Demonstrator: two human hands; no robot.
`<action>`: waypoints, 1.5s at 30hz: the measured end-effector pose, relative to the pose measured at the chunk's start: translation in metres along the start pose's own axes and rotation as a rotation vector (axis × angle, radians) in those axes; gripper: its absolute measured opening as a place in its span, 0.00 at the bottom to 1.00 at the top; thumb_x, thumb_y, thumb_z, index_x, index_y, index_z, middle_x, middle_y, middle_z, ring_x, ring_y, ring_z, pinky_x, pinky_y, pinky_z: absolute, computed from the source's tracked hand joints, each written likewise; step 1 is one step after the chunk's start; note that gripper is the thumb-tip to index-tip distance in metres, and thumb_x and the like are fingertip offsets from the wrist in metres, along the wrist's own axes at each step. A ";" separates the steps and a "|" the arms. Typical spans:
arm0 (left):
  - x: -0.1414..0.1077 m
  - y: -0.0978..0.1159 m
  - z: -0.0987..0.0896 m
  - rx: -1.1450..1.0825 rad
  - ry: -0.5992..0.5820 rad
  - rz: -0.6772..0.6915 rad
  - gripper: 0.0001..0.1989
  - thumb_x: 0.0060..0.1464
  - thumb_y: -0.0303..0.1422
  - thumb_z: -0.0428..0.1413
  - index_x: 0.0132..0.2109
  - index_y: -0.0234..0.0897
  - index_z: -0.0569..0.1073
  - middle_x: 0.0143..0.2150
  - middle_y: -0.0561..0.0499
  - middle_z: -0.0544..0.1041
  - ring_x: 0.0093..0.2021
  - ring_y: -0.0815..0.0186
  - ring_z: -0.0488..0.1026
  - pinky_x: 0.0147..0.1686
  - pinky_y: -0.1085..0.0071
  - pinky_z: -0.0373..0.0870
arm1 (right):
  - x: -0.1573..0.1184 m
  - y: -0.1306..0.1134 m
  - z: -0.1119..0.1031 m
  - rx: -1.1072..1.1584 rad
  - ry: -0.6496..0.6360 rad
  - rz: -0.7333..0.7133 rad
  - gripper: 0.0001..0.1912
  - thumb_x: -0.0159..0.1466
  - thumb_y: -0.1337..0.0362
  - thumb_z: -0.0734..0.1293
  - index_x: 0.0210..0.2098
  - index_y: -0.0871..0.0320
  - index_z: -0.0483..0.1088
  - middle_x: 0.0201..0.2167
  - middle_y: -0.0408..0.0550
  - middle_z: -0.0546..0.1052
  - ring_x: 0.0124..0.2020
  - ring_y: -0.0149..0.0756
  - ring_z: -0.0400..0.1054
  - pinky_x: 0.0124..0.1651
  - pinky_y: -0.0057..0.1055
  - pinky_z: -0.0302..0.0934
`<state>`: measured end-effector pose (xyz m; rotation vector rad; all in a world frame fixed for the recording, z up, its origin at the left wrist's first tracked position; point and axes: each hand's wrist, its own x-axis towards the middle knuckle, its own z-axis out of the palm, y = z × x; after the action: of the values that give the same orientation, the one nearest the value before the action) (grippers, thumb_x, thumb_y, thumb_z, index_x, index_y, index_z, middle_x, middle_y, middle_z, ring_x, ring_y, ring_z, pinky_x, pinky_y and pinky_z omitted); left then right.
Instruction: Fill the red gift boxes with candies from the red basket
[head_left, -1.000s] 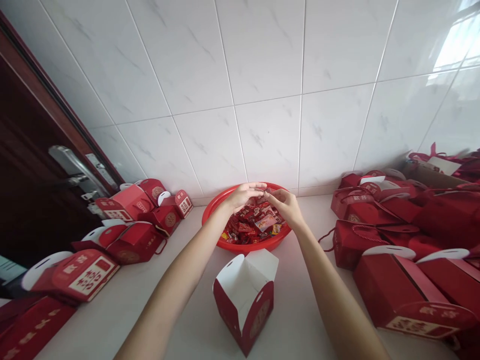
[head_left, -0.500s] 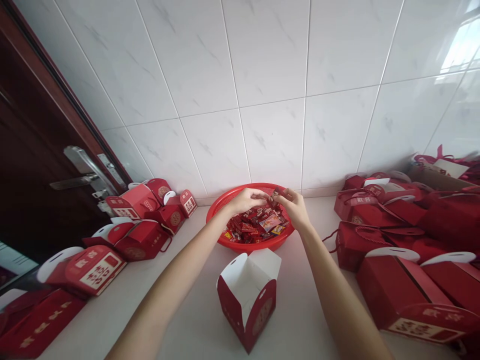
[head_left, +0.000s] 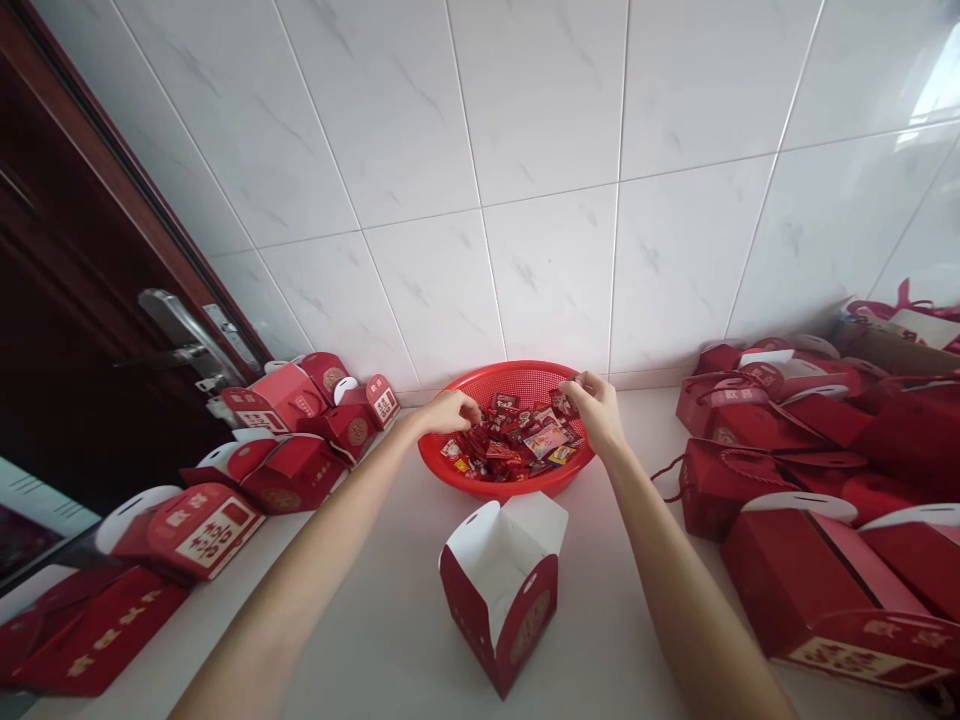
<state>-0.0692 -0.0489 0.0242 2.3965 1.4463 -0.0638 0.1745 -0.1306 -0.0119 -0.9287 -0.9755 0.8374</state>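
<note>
A red plastic basket (head_left: 480,490) against the wall holds many small wrapped candies (head_left: 517,435), mostly dark red, with a pink and a yellow one among them. My left hand (head_left: 450,411) is over the basket's left side, its fingers curled together and pointing down; what they hold, if anything, is hidden. At the right rim, my right hand (head_left: 598,408) pinches what looks like a small dark wrapped candy (head_left: 571,381), mostly covered by the fingers. Between my forearms stands a red gift box (head_left: 501,600), its top unfolded and its white inside bare.
Closed red boxes (head_left: 199,535) line the left side beside a dark door (head_left: 67,290) with a metal handle. More red boxes (head_left: 817,570) crowd the right side, with a carton (head_left: 900,345) of ribboned things behind them. White wall tiles (head_left: 547,270) rise behind the basket.
My hands were together over the basket's back right, at a dark wrapped candy. The left has moved away to the left side; the right stays near the right rim. The view has shifted slightly.
</note>
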 end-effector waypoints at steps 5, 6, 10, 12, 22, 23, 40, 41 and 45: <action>-0.010 0.005 0.004 0.151 -0.112 -0.093 0.07 0.37 0.28 0.60 0.28 0.38 0.81 0.31 0.49 0.82 0.35 0.58 0.78 0.34 0.71 0.70 | 0.001 0.003 -0.002 -0.034 -0.008 0.005 0.18 0.51 0.58 0.71 0.20 0.53 0.56 0.13 0.35 0.63 0.18 0.27 0.57 0.22 0.26 0.51; -0.011 0.007 0.007 0.174 -0.145 -0.111 0.06 0.35 0.29 0.62 0.27 0.38 0.80 0.29 0.48 0.81 0.34 0.57 0.77 0.32 0.71 0.69 | 0.001 0.004 -0.002 -0.037 -0.010 0.005 0.18 0.51 0.58 0.71 0.20 0.53 0.56 0.13 0.35 0.63 0.17 0.27 0.57 0.22 0.26 0.51; -0.010 0.014 0.020 0.195 -0.247 -0.136 0.09 0.36 0.39 0.65 0.26 0.38 0.80 0.29 0.47 0.81 0.33 0.58 0.76 0.31 0.71 0.68 | 0.000 0.004 -0.001 -0.050 -0.018 0.009 0.18 0.51 0.58 0.72 0.20 0.53 0.57 0.13 0.35 0.64 0.18 0.27 0.57 0.23 0.26 0.51; -0.008 0.016 0.022 0.172 -0.291 -0.124 0.12 0.35 0.42 0.66 0.25 0.38 0.80 0.28 0.48 0.81 0.31 0.59 0.76 0.31 0.71 0.69 | 0.000 0.003 -0.001 -0.057 -0.018 0.008 0.18 0.51 0.57 0.71 0.20 0.53 0.57 0.14 0.35 0.64 0.18 0.27 0.58 0.23 0.26 0.52; -0.011 0.007 0.011 -0.139 -0.044 0.097 0.21 0.39 0.35 0.64 0.45 0.38 0.82 0.44 0.51 0.83 0.46 0.59 0.77 0.44 0.73 0.70 | -0.001 0.002 -0.002 -0.085 -0.024 0.006 0.17 0.52 0.57 0.71 0.21 0.53 0.58 0.14 0.35 0.64 0.18 0.27 0.56 0.22 0.26 0.50; -0.011 0.006 0.010 -0.172 0.004 0.108 0.22 0.41 0.35 0.63 0.47 0.37 0.81 0.46 0.50 0.82 0.48 0.58 0.77 0.46 0.72 0.70 | -0.001 0.002 -0.002 -0.085 -0.023 0.005 0.17 0.52 0.57 0.72 0.21 0.53 0.58 0.14 0.35 0.65 0.18 0.28 0.56 0.22 0.26 0.51; 0.011 0.010 0.014 -0.488 0.288 0.115 0.24 0.44 0.25 0.56 0.51 0.33 0.80 0.49 0.46 0.82 0.45 0.60 0.77 0.45 0.68 0.73 | 0.000 0.003 -0.002 -0.056 -0.025 0.016 0.18 0.53 0.52 0.73 0.23 0.54 0.61 0.15 0.36 0.68 0.19 0.29 0.61 0.24 0.27 0.54; 0.011 0.012 0.014 -0.506 0.287 0.130 0.24 0.44 0.25 0.57 0.51 0.34 0.80 0.50 0.46 0.81 0.46 0.60 0.77 0.45 0.69 0.73 | 0.000 0.003 -0.002 -0.050 -0.024 0.016 0.18 0.53 0.52 0.73 0.23 0.54 0.61 0.15 0.36 0.68 0.19 0.29 0.61 0.24 0.27 0.54; 0.010 0.018 0.017 -0.568 0.297 0.163 0.26 0.46 0.28 0.60 0.55 0.32 0.77 0.50 0.44 0.81 0.46 0.60 0.77 0.46 0.67 0.73 | 0.000 0.002 -0.002 -0.012 -0.017 0.018 0.18 0.52 0.52 0.74 0.23 0.54 0.63 0.15 0.36 0.67 0.18 0.28 0.59 0.24 0.27 0.54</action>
<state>-0.0464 -0.0533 0.0111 2.0842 1.1675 0.6748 0.1759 -0.1298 -0.0142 -0.9433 -0.9890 0.8561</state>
